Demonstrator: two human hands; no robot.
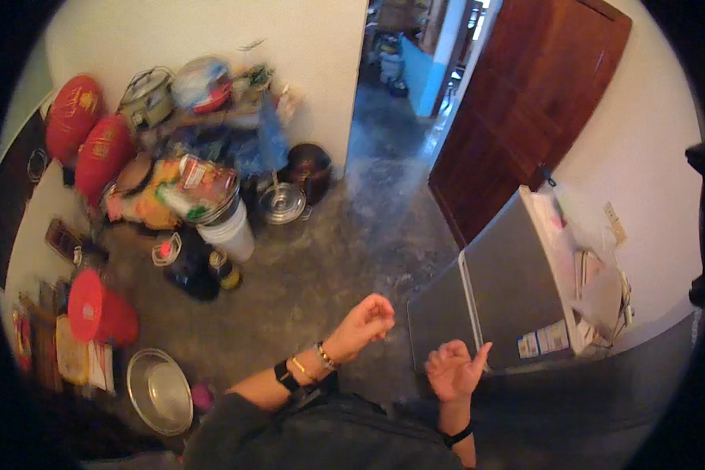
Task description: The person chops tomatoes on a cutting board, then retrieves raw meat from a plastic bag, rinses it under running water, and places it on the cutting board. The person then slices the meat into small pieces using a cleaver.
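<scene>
My left hand [363,329] hovers over the concrete floor, fingers loosely curled with a gap to the thumb and nothing visible in it. Bracelets and a black band circle that wrist. To its right, my right hand [453,371] is raised with the palm showing, thumb spread away and no object in it. It is nearest to a grey two-door refrigerator [508,264], overlapping its lower edge in view; whether they touch cannot be told. A printed label [543,341] is on the refrigerator door.
A brown wooden door [529,88] stands open beside a doorway. Along the left are a white bucket [229,232] topped with packages, a dark jug [194,270], a red bucket [103,311] and a metal basin [160,390]. A pot lid [282,203] is near the wall.
</scene>
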